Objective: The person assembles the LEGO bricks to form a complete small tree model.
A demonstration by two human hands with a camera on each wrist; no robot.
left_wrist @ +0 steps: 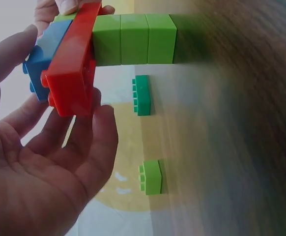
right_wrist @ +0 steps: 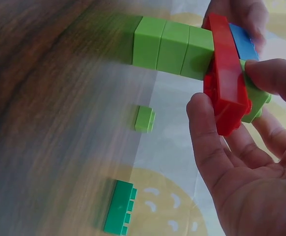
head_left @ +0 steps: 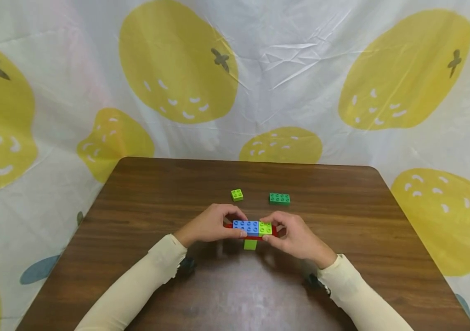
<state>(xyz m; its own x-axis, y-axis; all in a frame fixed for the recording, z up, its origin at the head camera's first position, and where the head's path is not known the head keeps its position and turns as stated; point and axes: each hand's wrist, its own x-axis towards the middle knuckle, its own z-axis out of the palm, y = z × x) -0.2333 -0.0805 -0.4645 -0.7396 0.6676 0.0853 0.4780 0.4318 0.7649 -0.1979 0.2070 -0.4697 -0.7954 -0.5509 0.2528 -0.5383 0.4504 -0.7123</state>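
Note:
A T-shaped stack of toy bricks stands at the middle of the table. Its column is several lime green bricks (left_wrist: 134, 39), three of them showing in both wrist views. Across the column lies a long red brick (left_wrist: 74, 64). On top sit a blue brick (head_left: 246, 227) and, to its right, a small lime green brick (head_left: 265, 228). My left hand (head_left: 212, 224) pinches the blue brick between thumb and fingers. From the other side, my right hand (head_left: 298, 234) pinches the small lime green brick, with fingers also around the red brick's end.
Behind the stack lie a loose lime green brick (head_left: 237, 195) and, further right, a darker green brick (head_left: 280, 198). The brown wooden table (head_left: 168, 184) ends at a white curtain (head_left: 284, 92) printed with yellow fruit.

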